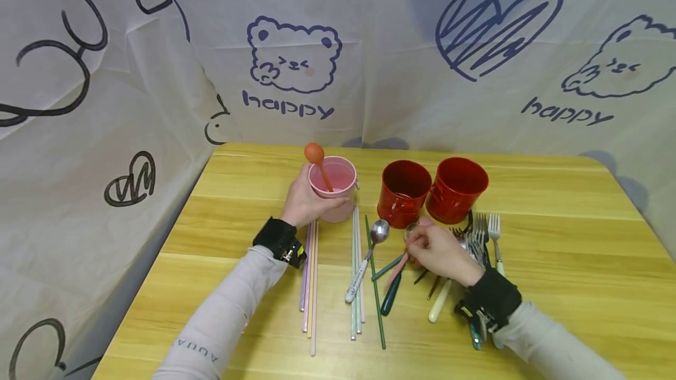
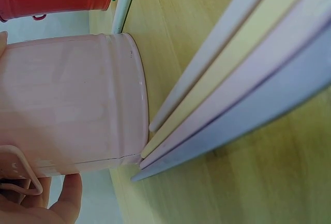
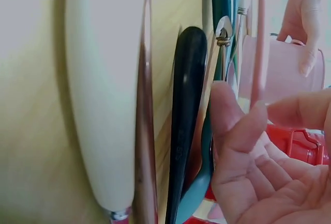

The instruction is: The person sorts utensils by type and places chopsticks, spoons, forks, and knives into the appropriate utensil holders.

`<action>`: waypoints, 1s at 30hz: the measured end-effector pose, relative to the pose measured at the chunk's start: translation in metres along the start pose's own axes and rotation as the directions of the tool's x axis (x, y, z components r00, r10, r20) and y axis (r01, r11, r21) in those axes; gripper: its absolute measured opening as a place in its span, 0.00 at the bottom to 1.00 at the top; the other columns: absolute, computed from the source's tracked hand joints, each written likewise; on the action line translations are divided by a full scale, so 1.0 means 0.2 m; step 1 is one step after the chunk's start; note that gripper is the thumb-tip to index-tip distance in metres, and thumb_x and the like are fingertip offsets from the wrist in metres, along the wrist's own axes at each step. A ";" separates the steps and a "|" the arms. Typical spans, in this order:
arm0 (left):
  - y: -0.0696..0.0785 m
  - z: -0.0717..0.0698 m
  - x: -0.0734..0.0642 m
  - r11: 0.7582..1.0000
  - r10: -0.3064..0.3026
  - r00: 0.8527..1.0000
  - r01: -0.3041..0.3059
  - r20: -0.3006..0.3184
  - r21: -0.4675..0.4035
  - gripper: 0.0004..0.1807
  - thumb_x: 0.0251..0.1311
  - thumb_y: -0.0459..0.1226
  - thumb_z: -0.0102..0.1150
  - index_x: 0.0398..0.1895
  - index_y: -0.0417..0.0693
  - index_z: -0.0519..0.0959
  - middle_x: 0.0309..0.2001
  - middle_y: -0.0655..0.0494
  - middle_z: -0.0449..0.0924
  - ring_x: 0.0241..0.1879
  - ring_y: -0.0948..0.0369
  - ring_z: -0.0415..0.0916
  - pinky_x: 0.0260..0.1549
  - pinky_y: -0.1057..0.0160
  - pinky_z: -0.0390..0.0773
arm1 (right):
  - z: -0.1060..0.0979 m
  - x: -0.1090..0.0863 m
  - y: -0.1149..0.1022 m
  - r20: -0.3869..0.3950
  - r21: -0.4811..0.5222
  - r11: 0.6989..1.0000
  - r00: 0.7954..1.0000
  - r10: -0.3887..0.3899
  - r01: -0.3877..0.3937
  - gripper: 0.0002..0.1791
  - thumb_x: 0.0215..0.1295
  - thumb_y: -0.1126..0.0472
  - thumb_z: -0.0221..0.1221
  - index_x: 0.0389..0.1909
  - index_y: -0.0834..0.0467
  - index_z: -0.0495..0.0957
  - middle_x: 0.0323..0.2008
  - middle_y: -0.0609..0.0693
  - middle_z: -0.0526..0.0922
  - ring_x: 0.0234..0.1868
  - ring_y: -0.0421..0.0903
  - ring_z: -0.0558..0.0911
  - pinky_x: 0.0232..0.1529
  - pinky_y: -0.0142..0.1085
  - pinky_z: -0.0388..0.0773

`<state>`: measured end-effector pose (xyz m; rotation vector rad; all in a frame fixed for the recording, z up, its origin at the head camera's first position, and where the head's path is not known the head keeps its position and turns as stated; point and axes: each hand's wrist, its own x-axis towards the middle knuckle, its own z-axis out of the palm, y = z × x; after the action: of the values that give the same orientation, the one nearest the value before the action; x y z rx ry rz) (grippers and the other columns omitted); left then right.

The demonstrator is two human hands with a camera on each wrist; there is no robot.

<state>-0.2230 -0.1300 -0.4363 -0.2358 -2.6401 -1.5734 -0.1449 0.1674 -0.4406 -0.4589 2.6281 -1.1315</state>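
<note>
My left hand [image 1: 303, 201] grips a pale pink bucket [image 1: 335, 211] around its side, thumb across the front. An orange spoon [image 1: 314, 154] leans inside it, bowl upward. Near the red buckets, my right hand [image 1: 440, 249] pinches a pink spoon [image 1: 396, 272] between thumb and fingertips; its handle [image 3: 260, 38] rises from the pinch in the right wrist view. Part of the spoon's head end is hidden by the fingers. Below that hand lie a dark green-handled spoon [image 1: 391, 297] and a short teal handle [image 1: 387, 267]. A metal spoon with a white patterned handle [image 1: 357, 281] lies to their left.
Two red buckets [image 1: 397, 207] [image 1: 458, 209] stand behind the right hand. Several forks [image 1: 494, 233] lie in a pile at right, beside a cream handle [image 1: 439, 304]. Pastel chopsticks [image 1: 314, 309], pale green chopsticks [image 1: 354, 315] and a dark green chopstick [image 1: 379, 315] lie across the wooden table [image 1: 253, 333].
</note>
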 end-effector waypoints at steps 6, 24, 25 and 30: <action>0.00 0.00 0.00 1.000 0.000 1.000 0.000 0.002 0.004 0.51 0.43 0.40 0.82 0.69 0.44 0.61 0.64 0.44 0.74 0.65 0.47 0.73 0.67 0.48 0.73 | -0.01 -0.02 0.00 -0.059 0.164 0.986 0.998 0.030 -0.020 0.09 0.71 0.66 0.56 0.43 0.68 0.79 0.31 0.58 0.88 0.28 0.44 0.86 0.30 0.30 0.82; -0.01 0.00 0.01 1.000 -0.012 1.000 0.013 -0.009 0.023 0.50 0.42 0.41 0.83 0.68 0.45 0.63 0.63 0.47 0.76 0.64 0.49 0.75 0.66 0.51 0.74 | 0.02 -0.06 -0.06 -0.334 0.384 0.920 0.941 0.060 0.078 0.06 0.71 0.72 0.55 0.38 0.68 0.66 0.42 0.72 0.85 0.35 0.28 0.85 0.38 0.27 0.85; -0.01 0.00 0.01 1.000 -0.012 1.000 0.013 -0.009 0.024 0.50 0.42 0.41 0.83 0.68 0.45 0.62 0.63 0.47 0.76 0.64 0.49 0.75 0.66 0.51 0.74 | 0.02 -0.06 -0.06 -0.368 0.355 0.928 0.929 0.031 0.109 0.07 0.71 0.72 0.55 0.37 0.68 0.65 0.41 0.71 0.85 0.35 0.27 0.85 0.38 0.26 0.84; -0.01 0.00 0.01 1.000 -0.009 1.000 0.009 -0.013 0.025 0.50 0.41 0.41 0.83 0.67 0.45 0.63 0.62 0.47 0.76 0.63 0.50 0.75 0.65 0.51 0.75 | 0.00 -0.04 -0.10 -0.469 0.242 0.943 0.878 -0.092 0.229 0.08 0.72 0.72 0.55 0.39 0.68 0.64 0.42 0.68 0.86 0.39 0.28 0.85 0.40 0.19 0.81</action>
<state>-0.2253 -0.1306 -0.4378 -0.2122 -2.6533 -1.5375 -0.1339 0.1577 -0.4253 -0.3977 2.7595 -1.8494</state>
